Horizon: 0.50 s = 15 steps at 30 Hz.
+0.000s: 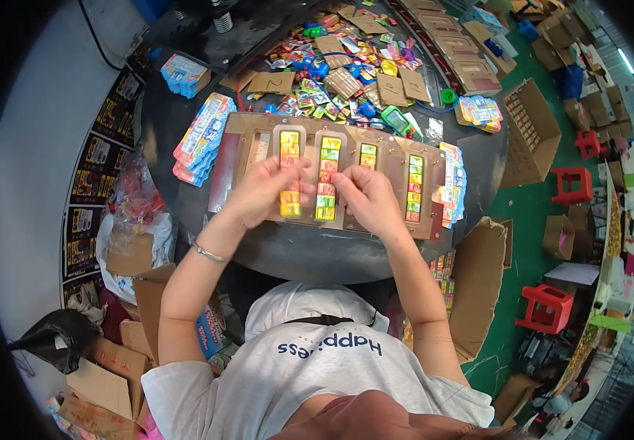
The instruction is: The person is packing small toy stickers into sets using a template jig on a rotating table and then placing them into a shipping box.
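A brown moulding board (pixel 243 132) with several long slots lies near the table's front edge. My left hand (pixel 259 193) grips a clear plastic blister strip (pixel 290 150) filled with small yellow, red and green packets, over the board's left part. Closed in a pinch, my right hand (pixel 372 199) has its fingertips at the right edge of a second filled blister strip (pixel 327 152) just beside the first. A third strip (pixel 368 154), partly hidden by my right hand, and a fourth strip (pixel 414 187) sit in slots farther right.
Stacks of printed blue cards (pixel 205 139) flank the board, with more cards (pixel 479 112) at the far right. Behind it spreads a heap of colourful small packets (pixel 309 95) with cardboard pieces (pixel 391 89). Open cartons (pixel 478 286) stand right of me; red stools (pixel 545 308) stand beyond.
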Each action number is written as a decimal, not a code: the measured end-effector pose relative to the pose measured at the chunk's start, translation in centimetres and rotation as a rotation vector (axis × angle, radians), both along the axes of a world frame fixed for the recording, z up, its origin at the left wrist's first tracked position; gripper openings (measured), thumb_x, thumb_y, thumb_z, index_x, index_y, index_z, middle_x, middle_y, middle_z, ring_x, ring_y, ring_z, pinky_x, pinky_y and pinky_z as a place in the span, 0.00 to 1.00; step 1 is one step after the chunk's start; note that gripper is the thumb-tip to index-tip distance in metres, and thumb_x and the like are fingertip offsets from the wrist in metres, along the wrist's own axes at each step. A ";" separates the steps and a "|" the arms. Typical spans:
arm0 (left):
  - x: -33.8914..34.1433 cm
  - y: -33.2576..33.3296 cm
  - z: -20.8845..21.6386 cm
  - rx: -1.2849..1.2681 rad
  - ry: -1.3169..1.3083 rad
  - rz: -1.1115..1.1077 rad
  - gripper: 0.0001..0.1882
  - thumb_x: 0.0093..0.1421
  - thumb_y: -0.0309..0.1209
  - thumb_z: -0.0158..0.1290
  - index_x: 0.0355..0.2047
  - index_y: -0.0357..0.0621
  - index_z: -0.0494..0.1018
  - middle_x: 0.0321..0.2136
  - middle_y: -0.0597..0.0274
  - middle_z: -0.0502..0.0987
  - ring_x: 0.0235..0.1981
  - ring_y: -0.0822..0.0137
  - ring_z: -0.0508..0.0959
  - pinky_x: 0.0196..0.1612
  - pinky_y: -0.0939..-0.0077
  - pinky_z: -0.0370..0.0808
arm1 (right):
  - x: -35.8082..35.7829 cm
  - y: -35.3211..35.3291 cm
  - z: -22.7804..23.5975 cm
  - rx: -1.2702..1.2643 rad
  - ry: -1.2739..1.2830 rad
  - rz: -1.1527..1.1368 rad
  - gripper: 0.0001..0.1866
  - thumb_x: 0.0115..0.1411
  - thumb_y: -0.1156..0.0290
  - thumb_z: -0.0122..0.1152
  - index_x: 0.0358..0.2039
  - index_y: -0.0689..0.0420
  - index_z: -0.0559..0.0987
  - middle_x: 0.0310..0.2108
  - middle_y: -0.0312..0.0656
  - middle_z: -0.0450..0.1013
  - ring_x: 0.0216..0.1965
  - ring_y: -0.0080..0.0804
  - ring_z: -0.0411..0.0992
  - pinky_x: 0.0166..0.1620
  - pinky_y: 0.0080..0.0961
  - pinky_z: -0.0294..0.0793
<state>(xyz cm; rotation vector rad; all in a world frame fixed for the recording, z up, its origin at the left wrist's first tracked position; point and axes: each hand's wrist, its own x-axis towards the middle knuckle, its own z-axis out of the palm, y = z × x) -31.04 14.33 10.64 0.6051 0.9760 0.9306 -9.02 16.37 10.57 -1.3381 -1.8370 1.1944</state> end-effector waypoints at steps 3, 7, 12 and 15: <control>-4.4 2.4 -2.1 0.257 0.530 -0.038 0.21 0.73 0.44 0.42 0.41 0.37 0.74 0.27 0.58 0.81 0.27 0.67 0.82 0.31 0.72 0.78 | -1.6 1.1 -0.1 0.121 -0.170 -0.001 0.16 0.65 0.60 0.58 0.27 0.60 0.80 0.17 0.41 0.75 0.21 0.29 0.75 0.28 0.29 0.73; -4.6 2.8 -0.3 0.375 1.670 -0.151 0.20 0.67 0.45 0.52 0.32 0.38 0.74 0.30 0.54 0.81 0.27 0.53 0.81 0.29 0.59 0.74 | -3.4 1.0 0.4 0.316 -0.643 0.001 0.15 0.63 0.58 0.61 0.28 0.57 0.80 0.18 0.43 0.76 0.23 0.38 0.77 0.28 0.35 0.75; -3.6 0.4 2.1 0.318 1.788 0.077 0.23 0.60 0.45 0.58 0.48 0.42 0.72 0.53 0.49 0.71 0.39 0.48 0.80 0.39 0.51 0.76 | -3.5 -0.9 0.3 0.483 -0.554 -0.084 0.13 0.59 0.57 0.65 0.35 0.53 0.79 0.20 0.40 0.76 0.25 0.43 0.78 0.26 0.38 0.75; -3.3 -1.3 0.8 0.926 1.864 -0.093 0.37 0.59 0.48 0.58 0.64 0.43 0.63 0.65 0.58 0.62 0.68 0.52 0.56 0.67 0.42 0.48 | -4.1 -1.8 -0.6 0.563 -0.572 -0.023 0.15 0.58 0.59 0.66 0.40 0.53 0.77 0.22 0.40 0.76 0.25 0.43 0.78 0.26 0.37 0.74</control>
